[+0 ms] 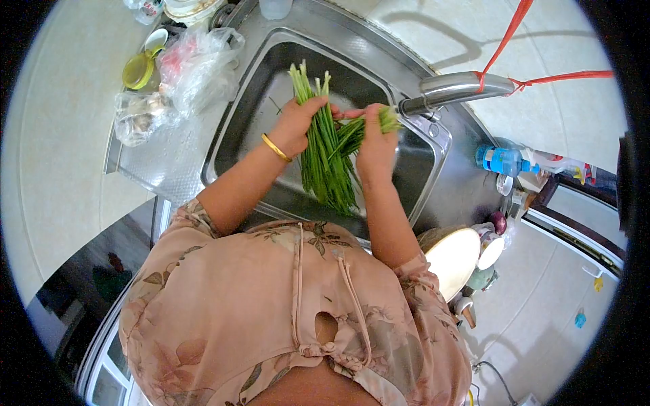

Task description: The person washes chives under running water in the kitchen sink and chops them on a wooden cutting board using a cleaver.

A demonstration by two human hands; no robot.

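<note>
Over the steel sink [261, 57], my left hand [296, 125] is wrapped round a bunch of long green stalks [317, 162]. Their pale cut ends point up toward the sink's far side, and the dark leafy ends hang toward my body. My right hand [376, 145] is closed on a second part of the greens, whose light ends [389, 118] stick out past the fingers toward the faucet. The two portions cross between my hands. A gold bangle [276, 147] circles my left wrist. Some fingertips are hidden by the stalks.
The metal faucet [447, 91], tied with red string [504, 40], reaches in from the right. Plastic bags [196, 71] and a yellow-green container [138, 72] lie left of the sink. A blue-labelled bottle [504, 160] and a round pale board [452, 260] are at the right.
</note>
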